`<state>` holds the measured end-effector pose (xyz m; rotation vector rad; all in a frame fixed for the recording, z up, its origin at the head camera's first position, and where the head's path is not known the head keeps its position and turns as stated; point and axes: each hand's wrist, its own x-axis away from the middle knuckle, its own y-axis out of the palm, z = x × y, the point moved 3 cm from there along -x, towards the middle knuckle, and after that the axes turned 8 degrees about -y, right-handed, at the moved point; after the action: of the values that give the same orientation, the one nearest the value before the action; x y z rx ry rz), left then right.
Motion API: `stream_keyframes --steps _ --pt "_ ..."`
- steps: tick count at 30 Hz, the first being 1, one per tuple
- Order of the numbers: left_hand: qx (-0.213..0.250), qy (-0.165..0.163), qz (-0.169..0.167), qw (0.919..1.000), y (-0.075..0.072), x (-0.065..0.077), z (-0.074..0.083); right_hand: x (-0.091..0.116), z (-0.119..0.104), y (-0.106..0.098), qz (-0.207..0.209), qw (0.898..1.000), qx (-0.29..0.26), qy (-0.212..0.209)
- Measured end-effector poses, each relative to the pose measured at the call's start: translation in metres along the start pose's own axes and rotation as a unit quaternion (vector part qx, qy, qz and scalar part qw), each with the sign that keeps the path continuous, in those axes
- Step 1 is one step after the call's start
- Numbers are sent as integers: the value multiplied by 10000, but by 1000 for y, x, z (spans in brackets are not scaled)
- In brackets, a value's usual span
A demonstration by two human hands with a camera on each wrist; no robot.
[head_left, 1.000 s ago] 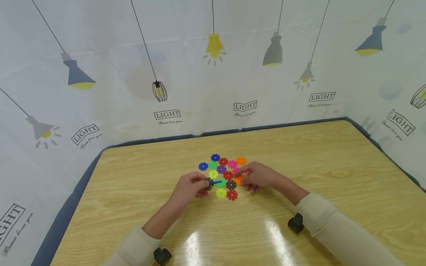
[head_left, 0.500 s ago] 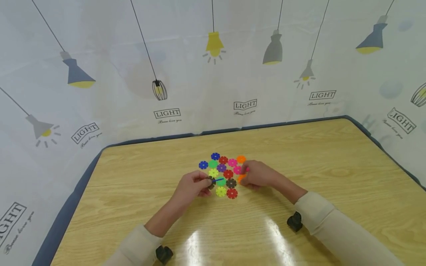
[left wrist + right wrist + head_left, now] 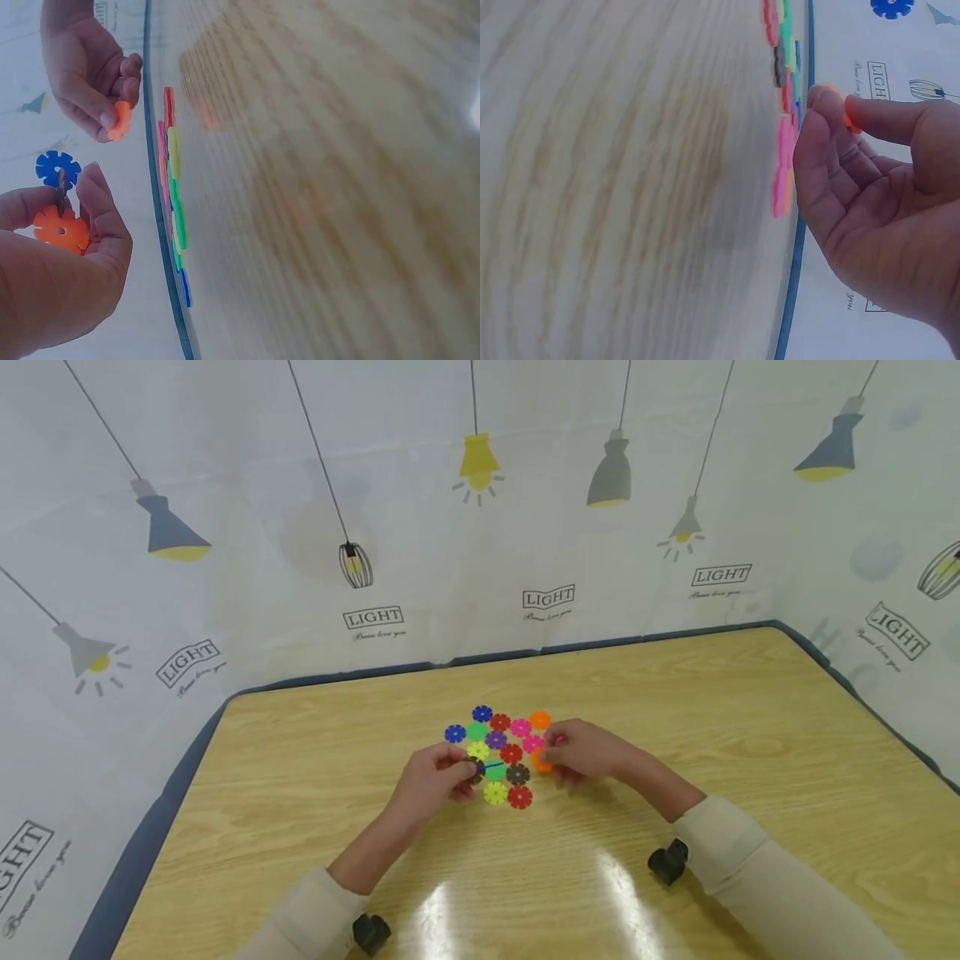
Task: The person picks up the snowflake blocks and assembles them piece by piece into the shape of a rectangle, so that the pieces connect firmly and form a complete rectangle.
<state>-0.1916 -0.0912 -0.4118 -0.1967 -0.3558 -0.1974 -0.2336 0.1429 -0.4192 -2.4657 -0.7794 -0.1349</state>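
The left hand (image 3: 435, 774) is pinching a little joined toy between its thumb and fingers. A blue disc (image 3: 58, 166) is sitting at one end, a lower orange disc (image 3: 61, 240) is sitting at the other, and a dark disc (image 3: 61, 193) is showing its thin edge between them. The right hand (image 3: 592, 752) is pinching a loose orange disc (image 3: 853, 118) with its thumb and fingertips. Both hands are holding their pieces up over the wooden table (image 3: 360, 718), near each other but not touching. The flat discs (image 3: 520, 797) are lying there in a bunch. It looks like the person is joining discs by the little cuts in their rims. Doing that well is taking good lining up: one cut should be facing another, with the loose orange disc standing crosswise to the disc it is meeting. The left hand should be gripping close to the join, so nothing is wobbling or popping apart. The right hand should be pushing straight and gently, because a crooked push could be bending the thin rim, and the fingertips should be leaving the chosen cut uncovered.
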Motion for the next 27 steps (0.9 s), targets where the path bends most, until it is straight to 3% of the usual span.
stream_keyframes --steps 15,27 --pt "138 7 -165 9998 0 0 -4 6 -17 8 -151 9908 -1305 -312" --pt "100 11 -339 9994 3 0 -2 2 -25 15 -342 9882 -1443 -387"
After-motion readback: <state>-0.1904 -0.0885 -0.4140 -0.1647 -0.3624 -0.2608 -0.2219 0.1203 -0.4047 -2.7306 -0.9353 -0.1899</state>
